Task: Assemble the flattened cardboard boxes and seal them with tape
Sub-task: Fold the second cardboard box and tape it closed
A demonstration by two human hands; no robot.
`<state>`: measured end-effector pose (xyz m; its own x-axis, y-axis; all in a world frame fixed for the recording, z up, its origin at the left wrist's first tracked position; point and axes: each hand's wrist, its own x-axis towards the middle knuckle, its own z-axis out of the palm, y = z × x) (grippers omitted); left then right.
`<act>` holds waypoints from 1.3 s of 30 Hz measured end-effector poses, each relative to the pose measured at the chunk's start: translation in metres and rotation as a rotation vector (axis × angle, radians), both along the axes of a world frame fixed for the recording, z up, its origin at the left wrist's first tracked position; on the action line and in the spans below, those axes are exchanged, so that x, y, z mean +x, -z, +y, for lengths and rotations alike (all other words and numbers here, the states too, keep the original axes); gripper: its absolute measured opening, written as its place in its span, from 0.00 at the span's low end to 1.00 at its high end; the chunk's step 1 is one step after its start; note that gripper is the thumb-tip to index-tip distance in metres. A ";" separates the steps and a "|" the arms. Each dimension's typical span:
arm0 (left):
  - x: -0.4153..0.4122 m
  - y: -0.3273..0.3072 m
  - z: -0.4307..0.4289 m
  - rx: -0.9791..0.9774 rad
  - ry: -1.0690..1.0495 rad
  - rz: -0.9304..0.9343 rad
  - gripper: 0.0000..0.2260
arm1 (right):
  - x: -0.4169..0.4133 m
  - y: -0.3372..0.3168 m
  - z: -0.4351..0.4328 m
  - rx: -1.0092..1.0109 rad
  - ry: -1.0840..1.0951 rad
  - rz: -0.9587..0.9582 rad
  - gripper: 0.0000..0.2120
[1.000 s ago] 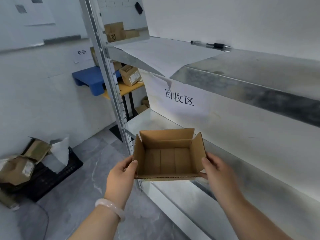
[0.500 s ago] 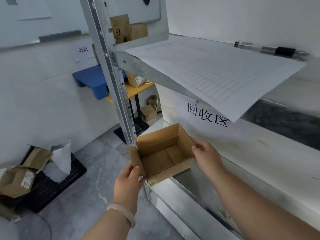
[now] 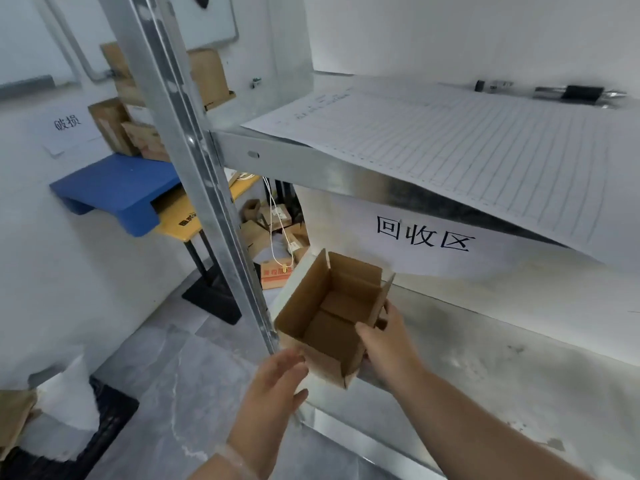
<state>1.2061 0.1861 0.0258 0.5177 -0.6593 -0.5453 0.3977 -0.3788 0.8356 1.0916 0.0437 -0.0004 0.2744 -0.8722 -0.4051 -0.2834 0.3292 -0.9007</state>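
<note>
Assembly step: right hand (image 3: 388,341) grips the erected, open-topped box (image 3: 329,317) by one wall at the shelf (image 3: 502,375) edge. The left hand (image 3: 277,382) is loose-fingered beside it. Next probably needs top flaps folded, then tape.

It is a storeroom or small warehouse: a metal shelf rack (image 3: 194,157) with a paper zone sign (image 3: 422,237), a lined list sheet (image 3: 467,150), a blue pallet (image 3: 114,185) and cardboard parcels (image 3: 268,230) heaped behind.

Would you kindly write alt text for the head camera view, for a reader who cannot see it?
A person's right hand grips the side wall of an open, empty cardboard box at the corner of a metal shelf, the left hand open beside it. Above, a lined sheet overhangs the upper shelf.
</note>
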 end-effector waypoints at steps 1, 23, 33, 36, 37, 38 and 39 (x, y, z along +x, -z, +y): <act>0.006 0.000 0.003 -0.010 0.071 -0.056 0.07 | 0.004 0.000 -0.004 -0.043 0.009 0.011 0.31; -0.169 -0.064 -0.081 -0.875 1.000 -1.542 0.23 | -0.264 -0.076 0.124 -0.727 0.349 0.910 0.34; -0.437 -0.088 -0.036 -1.265 1.060 -1.401 0.22 | -0.495 -0.107 0.242 -0.613 0.625 1.135 0.35; -0.514 -0.093 -0.016 -1.353 1.094 -1.314 0.21 | -0.562 -0.120 0.281 -0.567 0.730 1.185 0.34; -0.536 -0.094 -0.010 -1.372 1.108 -1.291 0.22 | -0.580 -0.123 0.292 -0.550 0.753 1.206 0.34; -0.557 -0.095 -0.005 -1.385 1.127 -1.274 0.22 | -0.597 -0.125 0.301 -0.530 0.775 1.222 0.34; -0.578 -0.095 0.000 -1.398 1.148 -1.264 0.22 | -0.611 -0.127 0.310 -0.508 0.798 1.227 0.34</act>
